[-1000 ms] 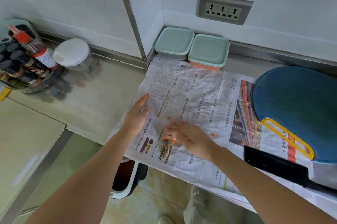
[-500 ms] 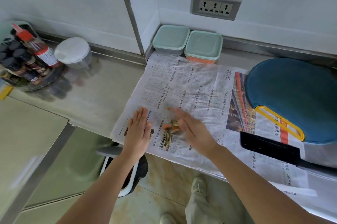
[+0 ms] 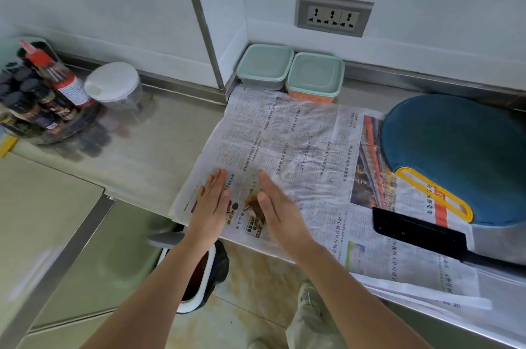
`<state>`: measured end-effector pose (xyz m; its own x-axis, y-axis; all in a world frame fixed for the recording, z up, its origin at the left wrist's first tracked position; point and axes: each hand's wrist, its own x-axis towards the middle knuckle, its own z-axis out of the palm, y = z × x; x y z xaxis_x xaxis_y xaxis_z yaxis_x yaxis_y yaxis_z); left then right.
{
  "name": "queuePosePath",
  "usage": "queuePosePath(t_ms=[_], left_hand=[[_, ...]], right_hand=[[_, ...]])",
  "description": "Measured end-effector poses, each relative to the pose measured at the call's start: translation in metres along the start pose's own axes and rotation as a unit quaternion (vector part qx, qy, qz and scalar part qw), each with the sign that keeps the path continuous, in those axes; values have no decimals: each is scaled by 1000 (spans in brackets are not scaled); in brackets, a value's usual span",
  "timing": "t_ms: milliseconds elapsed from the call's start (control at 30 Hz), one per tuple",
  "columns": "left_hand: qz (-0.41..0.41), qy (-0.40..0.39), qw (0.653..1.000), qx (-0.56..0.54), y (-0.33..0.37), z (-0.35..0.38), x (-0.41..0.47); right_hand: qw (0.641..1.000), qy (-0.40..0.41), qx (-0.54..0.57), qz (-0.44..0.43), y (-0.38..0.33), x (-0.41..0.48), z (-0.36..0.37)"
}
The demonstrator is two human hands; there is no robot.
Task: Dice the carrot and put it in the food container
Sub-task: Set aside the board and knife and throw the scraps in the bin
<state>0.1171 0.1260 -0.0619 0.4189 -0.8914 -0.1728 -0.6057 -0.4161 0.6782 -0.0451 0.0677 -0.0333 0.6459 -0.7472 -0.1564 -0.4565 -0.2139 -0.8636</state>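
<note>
Two lidded food containers stand at the back wall; the right container (image 3: 314, 78) shows orange carrot dice through its side, the left container (image 3: 264, 65) looks empty. A small heap of carrot scraps (image 3: 254, 206) lies on the newspaper (image 3: 299, 144) near the counter's front edge. My left hand (image 3: 212, 200) lies flat on the paper left of the heap, fingers straight. My right hand (image 3: 274, 203) stands on its edge against the heap's right side, fingers straight. A few orange crumbs (image 3: 226, 155) dot the paper.
A blue cutting board (image 3: 455, 155) with a yellow handle lies at the right, a black knife (image 3: 418, 235) in front of it. A rack of sauce bottles (image 3: 37, 98) and a white-lidded jar (image 3: 113, 87) stand at the left. A waste bin (image 3: 196, 277) sits on the floor below the counter edge.
Both hands have drawn back toward the counter's front edge. My right hand swept the scattered carrot scraps leftward into a heap between the hands.
</note>
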Motion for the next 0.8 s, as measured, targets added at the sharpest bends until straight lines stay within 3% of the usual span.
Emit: queuePosePath(t_ms=[67, 133, 300, 367, 467, 567, 667, 733, 800], left_hand=[[-17, 26, 998, -58, 3, -2, -1], [-42, 42, 992, -110, 7, -6, -1], [-64, 50, 987, -139, 7, -8, 1], [-66, 52, 987, -139, 5, -8, 2], [-63, 56, 987, -136, 4, -10, 2], [-60, 56, 988, -129, 5, -10, 0], [-63, 56, 989, -119, 7, -12, 0], [-63, 56, 990, -117, 9, -13, -1], [-67, 56, 989, -116, 10, -14, -2]], right_hand=[[998, 2, -50, -35, -1, 28, -9], [984, -64, -154, -61, -7, 68, -15], [902, -220, -344, -141, -5, 138, -5], [870, -249, -378, -195, 2, 139, -8], [855, -295, -352, -240, 9, 119, -23], [883, -316, -278, -209, 19, 80, -36], [933, -279, -177, -140, 24, 37, -46], [973, -190, -100, -83, 25, 12, -51], [999, -35, -30, -27, 32, -11, -52]])
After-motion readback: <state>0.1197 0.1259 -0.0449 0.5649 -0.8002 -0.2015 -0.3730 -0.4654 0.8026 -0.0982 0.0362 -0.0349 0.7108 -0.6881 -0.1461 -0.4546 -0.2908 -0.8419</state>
